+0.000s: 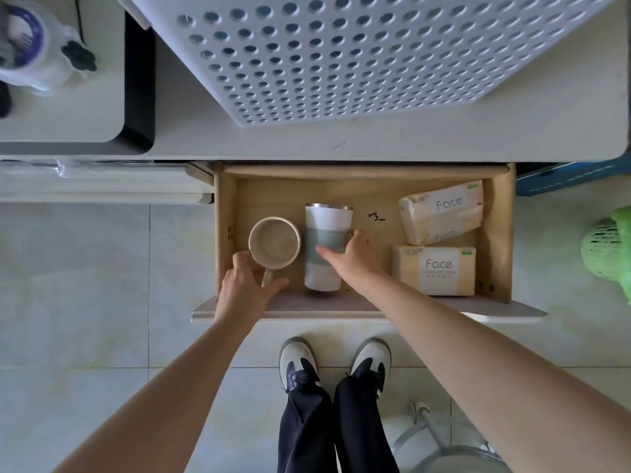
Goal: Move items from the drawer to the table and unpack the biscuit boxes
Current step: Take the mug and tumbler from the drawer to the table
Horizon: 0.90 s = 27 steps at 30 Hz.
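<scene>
The wooden drawer [498, 233] is pulled out below the white table [375, 138]. A beige mug [275, 242] stands at its left. My left hand [247, 283] reaches around the mug's handle, thumb and fingers spread on either side of it. A white tumbler [326, 216] with a grey-green sleeve lies beside the mug. My right hand [351, 256] wraps over the tumbler's sleeve. Two beige "Face" tissue packs, one at the back [442, 211] and one at the front [433, 269], lie at the drawer's right. No biscuit box is in view.
A white perforated panel [358, 52] lies on the table. A white jug-like object [30, 52] stands on a second surface at the far left. A green basket [611, 250] is on the floor at the right. A stool [444, 445] stands behind my feet.
</scene>
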Available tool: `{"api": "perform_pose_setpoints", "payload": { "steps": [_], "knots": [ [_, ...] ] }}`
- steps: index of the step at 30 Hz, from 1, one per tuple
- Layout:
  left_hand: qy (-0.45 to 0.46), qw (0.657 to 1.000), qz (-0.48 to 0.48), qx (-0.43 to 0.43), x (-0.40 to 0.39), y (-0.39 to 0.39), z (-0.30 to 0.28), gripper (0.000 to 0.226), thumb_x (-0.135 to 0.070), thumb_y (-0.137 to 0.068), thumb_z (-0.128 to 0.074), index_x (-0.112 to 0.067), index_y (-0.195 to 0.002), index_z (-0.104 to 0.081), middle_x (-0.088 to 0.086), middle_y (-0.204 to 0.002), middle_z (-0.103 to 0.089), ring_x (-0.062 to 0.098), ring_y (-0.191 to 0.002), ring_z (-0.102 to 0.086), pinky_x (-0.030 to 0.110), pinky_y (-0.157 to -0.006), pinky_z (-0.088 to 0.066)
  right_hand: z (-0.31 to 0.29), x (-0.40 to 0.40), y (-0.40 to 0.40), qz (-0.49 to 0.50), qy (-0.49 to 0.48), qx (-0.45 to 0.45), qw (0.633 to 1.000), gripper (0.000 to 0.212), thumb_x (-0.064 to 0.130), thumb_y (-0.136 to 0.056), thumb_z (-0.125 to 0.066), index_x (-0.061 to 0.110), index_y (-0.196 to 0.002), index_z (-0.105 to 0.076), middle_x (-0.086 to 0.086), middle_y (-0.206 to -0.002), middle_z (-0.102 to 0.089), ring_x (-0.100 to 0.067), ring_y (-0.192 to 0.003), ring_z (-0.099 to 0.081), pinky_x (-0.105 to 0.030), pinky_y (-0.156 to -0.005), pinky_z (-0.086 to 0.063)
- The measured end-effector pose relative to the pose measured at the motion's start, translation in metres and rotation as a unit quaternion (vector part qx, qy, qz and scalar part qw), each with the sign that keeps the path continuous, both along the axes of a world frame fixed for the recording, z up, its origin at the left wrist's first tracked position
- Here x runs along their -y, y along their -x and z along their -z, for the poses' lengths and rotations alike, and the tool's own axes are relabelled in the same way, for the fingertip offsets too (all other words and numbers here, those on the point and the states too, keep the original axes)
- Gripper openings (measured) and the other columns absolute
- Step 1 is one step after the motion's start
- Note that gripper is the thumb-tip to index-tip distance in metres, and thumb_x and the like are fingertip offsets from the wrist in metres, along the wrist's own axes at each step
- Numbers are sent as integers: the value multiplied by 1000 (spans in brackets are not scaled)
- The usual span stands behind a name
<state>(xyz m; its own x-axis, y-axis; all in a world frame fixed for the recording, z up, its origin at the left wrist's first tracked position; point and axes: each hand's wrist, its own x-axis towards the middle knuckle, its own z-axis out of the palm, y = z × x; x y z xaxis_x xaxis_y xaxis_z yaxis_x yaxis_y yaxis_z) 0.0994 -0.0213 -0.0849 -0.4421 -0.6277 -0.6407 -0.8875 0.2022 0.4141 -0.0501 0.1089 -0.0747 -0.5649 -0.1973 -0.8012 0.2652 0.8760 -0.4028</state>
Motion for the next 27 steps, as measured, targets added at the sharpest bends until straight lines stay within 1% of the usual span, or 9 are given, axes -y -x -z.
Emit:
{"api": "perform_pose_setpoints", "payload": {
  "steps": [2, 6, 9, 12, 15, 18, 21, 24, 27],
  "knots": [
    [8, 999, 25, 30, -1, 1, 3, 72, -44, -68, -84, -15, -117, -42, 7, -106, -67, 30, -99, -61, 44, -83, -52, 6, 9, -3, 50, -5, 14, 999, 80, 49, -84, -68, 4, -139, -31, -13, -141, -41, -31, -127, -46, -38, -97, -40],
    [15, 996, 11, 89, 0, 6, 8, 61, -46, -78, -75, -13, -112, -38, 10, -102, -63, 35, -95, -61, 48, -81, -53, 18, 22, -8, 128, -6, 27, 991, 81, 50, -81, -71, 4, -135, -31, -14, -139, -44, -32, -125, -47, -36, -92, -39],
    [14, 993, 16, 115, 3, 11, 13, 46, -45, -85, -68, -12, -110, -49, 8, -98, -65, 34, -91, -61, 45, -78, -53, 28, 26, -8, 164, -2, 42, 986, 82, 48, -78, -75, 5, -133, -31, -14, -137, -45, -32, -119, -52, -36, -89, -42],
    [-20, 995, 20, 98, 8, 13, 19, 32, -41, -89, -63, -12, -104, -64, 7, -89, -70, 30, -86, -63, 41, -75, -53, 33, 27, -6, 188, 2, 59, 980, 84, 46, -72, -80, 7, -131, -35, -12, -132, -49, -30, -114, -55, -37, -90, -48],
    [-28, 994, 25, 99, 8, 13, 22, 32, -40, -92, -58, -10, -102, -62, 10, -90, -70, 33, -88, -62, 37, -70, -48, 32, 28, -1, 194, 1, 61, 979, 84, 43, -62, -86, 9, -126, -42, -11, -125, -56, -29, -106, -59, -42, -91, -53],
    [-33, 996, 6, 79, 8, 12, 18, 29, -38, -92, -59, -10, -99, -65, 10, -88, -70, 32, -87, -63, 37, -70, -49, 24, 27, 2, 197, -7, 60, 978, 92, 41, -56, -89, 11, -126, -39, -11, -126, -53, -29, -109, -58, -43, -92, -52],
    [-26, 998, -38, 35, 10, 12, 7, 23, -33, -93, -60, -13, -90, -70, 7, -82, -71, 28, -83, -64, 36, -72, -51, 13, 23, 4, 218, -3, 60, 974, 99, 44, -48, -89, 14, -126, -36, -9, -127, -50, -28, -110, -56, -45, -93, -52],
    [-22, 997, -71, -1, 12, 18, -10, 27, -32, -95, -58, -11, -82, -71, 5, -80, -71, 21, -71, -60, 27, -59, -43, 4, 20, 7, 247, 27, 54, 967, 106, 53, -28, -82, 21, -121, -43, -5, -120, -57, -25, -101, -61, -46, -86, -55],
    [-1, 997, -80, -15, 14, 27, -26, 33, -32, -95, -58, -8, -77, -70, 4, -76, -69, 16, -65, -54, 23, -54, -38, -9, 17, 12, 241, 46, 48, 968, 102, 56, -27, -82, 25, -118, -48, -1, -115, -61, -21, -96, -64, -44, -80, -57]
  ]
}}
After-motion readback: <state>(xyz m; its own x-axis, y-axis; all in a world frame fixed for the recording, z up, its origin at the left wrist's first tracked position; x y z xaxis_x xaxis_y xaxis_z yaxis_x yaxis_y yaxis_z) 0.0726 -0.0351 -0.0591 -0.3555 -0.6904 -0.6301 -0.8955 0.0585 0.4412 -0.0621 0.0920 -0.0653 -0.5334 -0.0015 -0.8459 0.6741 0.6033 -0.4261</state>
